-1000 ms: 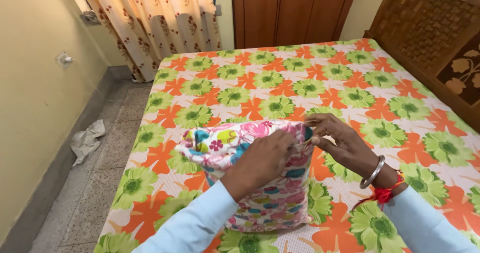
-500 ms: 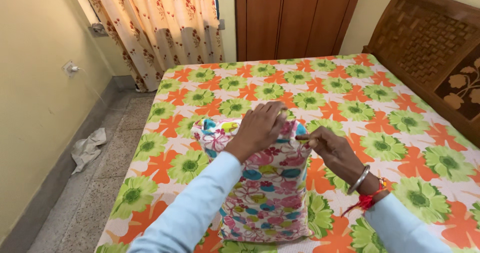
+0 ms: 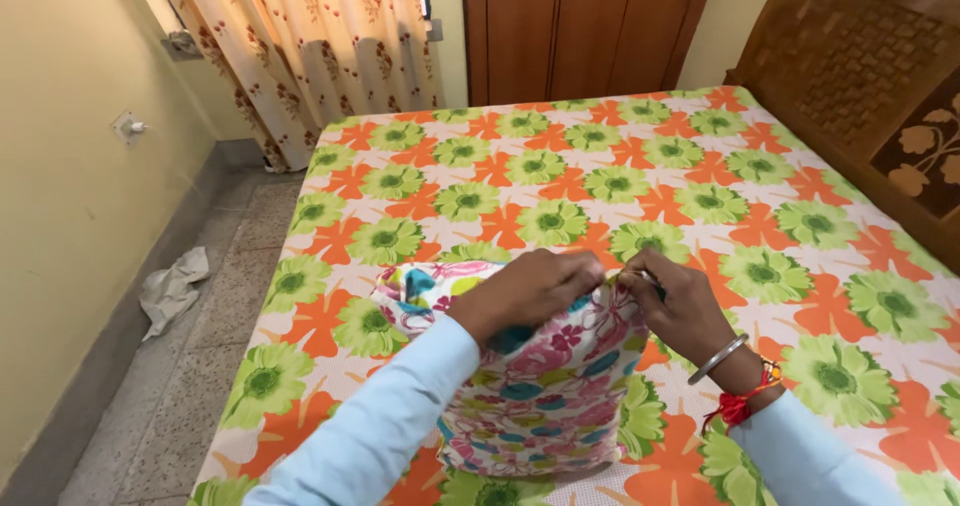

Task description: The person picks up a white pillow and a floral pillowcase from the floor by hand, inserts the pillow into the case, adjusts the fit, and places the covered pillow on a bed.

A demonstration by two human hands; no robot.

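floral cotton in pink, blue and white: the pillow [image 3: 530,386] stands on the bed [image 3: 620,176] right under your hands. your left hand [image 3: 525,291] is closed on its top edge, and your right hand [image 3: 675,306] pinches the same edge just beside it. beyond your hands spreads the orange-and-green flowered sheet [image 3: 800,226]; left of them lie a speckled floor [image 3: 200,366], a crumpled cloth [image 3: 170,288] and a curtain [image 3: 310,46].

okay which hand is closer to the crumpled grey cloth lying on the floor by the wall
Left. The left hand grips the floral pillow's top edge, on the side toward the crumpled cloth. The right hand pinches the same edge farther from it.
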